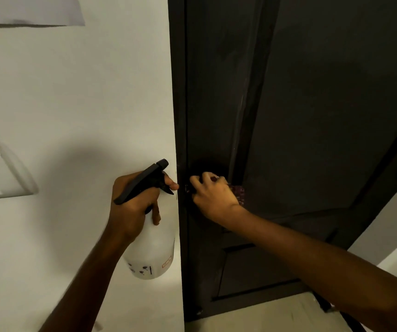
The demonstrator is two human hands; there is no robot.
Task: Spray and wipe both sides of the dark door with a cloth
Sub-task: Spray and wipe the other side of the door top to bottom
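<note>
- Dark door (312,116) fills the right half of the view, standing next to the white wall (72,92); it appears to be swung partly open, with pale floor showing past its lower edge.
- Progress, as I judge it: wiping is under way on the face seen here, low on the upper panel near the frame-side edge. No wet streaks or clean patches show, so how much of this side is finished cannot be told — and nothing shows the other side as started.
- Right hand (213,196) reaches in from the lower right, arm extended, fingers curled over a reddish cloth (239,194) and pressing it against the door.
- Left hand (135,204) grips the neck of a white spray bottle (152,250) held upright just beside the door's edge — forefinger lying on the black trigger, nozzle aimed toward the door.
</note>
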